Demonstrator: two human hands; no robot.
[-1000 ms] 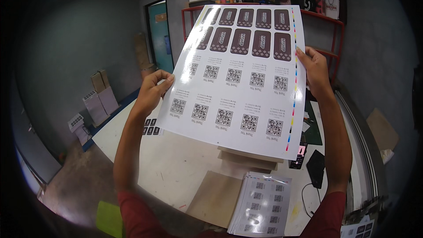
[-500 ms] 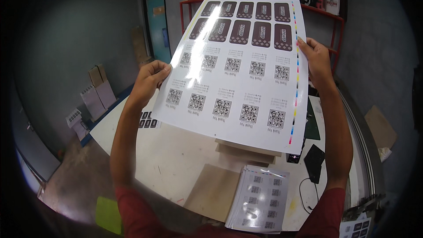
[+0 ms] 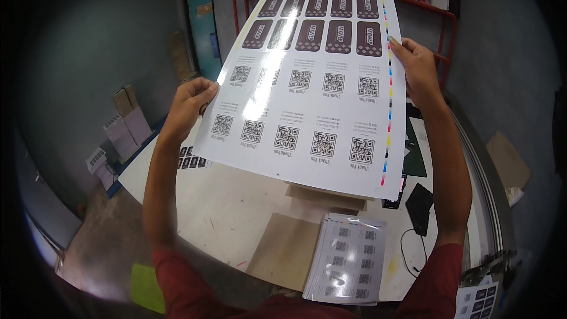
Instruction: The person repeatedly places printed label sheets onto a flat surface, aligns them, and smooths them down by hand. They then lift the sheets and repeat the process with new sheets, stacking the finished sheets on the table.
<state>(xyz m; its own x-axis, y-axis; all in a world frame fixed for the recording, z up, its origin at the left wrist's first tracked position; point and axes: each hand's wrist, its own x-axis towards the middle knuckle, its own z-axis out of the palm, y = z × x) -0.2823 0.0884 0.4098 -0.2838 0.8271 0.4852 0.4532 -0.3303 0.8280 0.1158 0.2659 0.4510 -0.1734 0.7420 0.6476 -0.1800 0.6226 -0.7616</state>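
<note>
A large glossy printed sheet (image 3: 283,103) is held up in front of me, above the table. Dark maroon cards with rounded corners are printed across its far part, and QR codes across its near part. My left hand (image 3: 194,101) pinches the sheet's left edge between thumb and fingers. At the upper right edge, beside the colour strip, my right hand (image 3: 415,68) is closed on it. A bright glare streak crosses the sheet. Below it, near me, lies a stack of similar printed sheets (image 3: 348,260), next to brown board (image 3: 283,251).
On the white table (image 3: 212,212) are a black angular object (image 3: 419,208) with a thin cable and a green mat (image 3: 416,153). More printed cards (image 3: 190,158) lie at the left. A red shelf (image 3: 447,35) stands behind; a lime-green seat (image 3: 146,288) is at lower left.
Both hands and the sheet have shifted slightly left and up in the picture. The glare streak has moved across the sheet. Both hands keep their hold.
</note>
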